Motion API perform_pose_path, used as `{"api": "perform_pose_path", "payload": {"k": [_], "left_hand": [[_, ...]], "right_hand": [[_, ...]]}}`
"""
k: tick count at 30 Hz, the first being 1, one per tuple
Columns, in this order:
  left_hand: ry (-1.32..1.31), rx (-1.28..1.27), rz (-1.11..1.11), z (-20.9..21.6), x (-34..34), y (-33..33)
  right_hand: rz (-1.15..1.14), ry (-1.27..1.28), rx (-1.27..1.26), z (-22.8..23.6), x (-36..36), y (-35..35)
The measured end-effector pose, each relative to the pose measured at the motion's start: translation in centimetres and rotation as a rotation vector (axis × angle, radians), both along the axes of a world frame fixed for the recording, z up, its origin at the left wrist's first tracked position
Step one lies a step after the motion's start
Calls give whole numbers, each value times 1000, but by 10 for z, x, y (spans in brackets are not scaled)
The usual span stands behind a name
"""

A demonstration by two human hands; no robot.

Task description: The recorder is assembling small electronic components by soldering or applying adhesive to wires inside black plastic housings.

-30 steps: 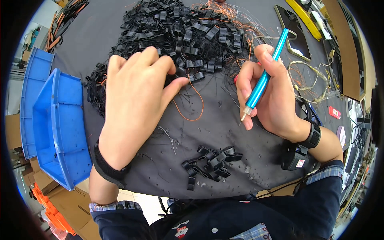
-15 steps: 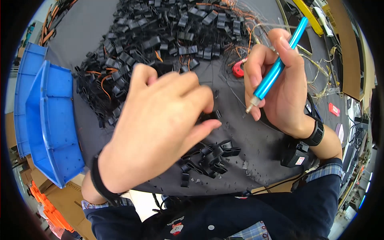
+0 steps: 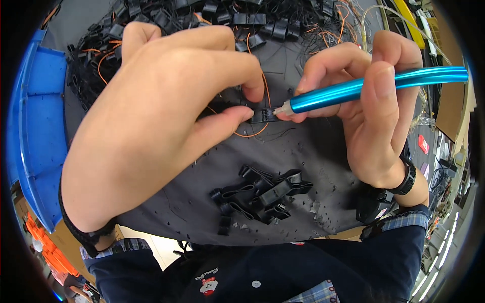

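Observation:
My left hand (image 3: 161, 96) is closed, its thumb and a curled finger pinching the left end of a small black clip-like piece (image 3: 261, 116) against the table. A thin orange wire (image 3: 252, 135) loops around this piece. In my right hand (image 3: 379, 108) is a shiny blue pen-shaped tool (image 3: 328, 96), held nearly level. Its pale narrow tip meets the right end of the black piece; whether it presses in I cannot tell. Closer to me lies a loose cluster of folded black pieces (image 3: 273, 194). A big heap of similar black pieces (image 3: 250, 20) with wires spreads beyond my hands.
Blue plastic bins (image 3: 45, 131) stand at the left edge. A black device (image 3: 373, 207) sits beside my right wrist. Towards the right lie a small red object (image 3: 423, 144), a yellow-handled tool (image 3: 409, 22) and clear tubing (image 3: 389, 10). Black scraps dot the dark grey tabletop (image 3: 187, 202).
Both hands have come together over a black piece, which the left hand now pinches. The blue tool has swung from steep to nearly level. Another black piece now tops the near cluster.

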State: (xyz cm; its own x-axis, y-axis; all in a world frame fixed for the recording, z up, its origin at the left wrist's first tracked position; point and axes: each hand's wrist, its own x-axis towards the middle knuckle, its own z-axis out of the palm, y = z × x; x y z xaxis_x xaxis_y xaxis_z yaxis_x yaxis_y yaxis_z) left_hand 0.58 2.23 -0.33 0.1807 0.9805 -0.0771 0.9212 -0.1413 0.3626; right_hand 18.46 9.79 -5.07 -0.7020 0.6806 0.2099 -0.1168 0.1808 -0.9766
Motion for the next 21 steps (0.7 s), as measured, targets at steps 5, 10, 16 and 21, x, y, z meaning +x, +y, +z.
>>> {"api": "perform_pose_path", "payload": {"k": [5,10,16,21], "left_hand": [[-2,41,-87,-11,-8,2],[26,65,-73,-9,-5,3],[50,93,-35,-7,-2,-3],[59,116,-77,-12,-2,1]], "right_hand": [[-47,-80,-67,0,0,1],[22,55,-147,-6,-2,3],[-49,-149,-89,6,-3,0],[-104,-179,-71,6,-4,-2]]}}
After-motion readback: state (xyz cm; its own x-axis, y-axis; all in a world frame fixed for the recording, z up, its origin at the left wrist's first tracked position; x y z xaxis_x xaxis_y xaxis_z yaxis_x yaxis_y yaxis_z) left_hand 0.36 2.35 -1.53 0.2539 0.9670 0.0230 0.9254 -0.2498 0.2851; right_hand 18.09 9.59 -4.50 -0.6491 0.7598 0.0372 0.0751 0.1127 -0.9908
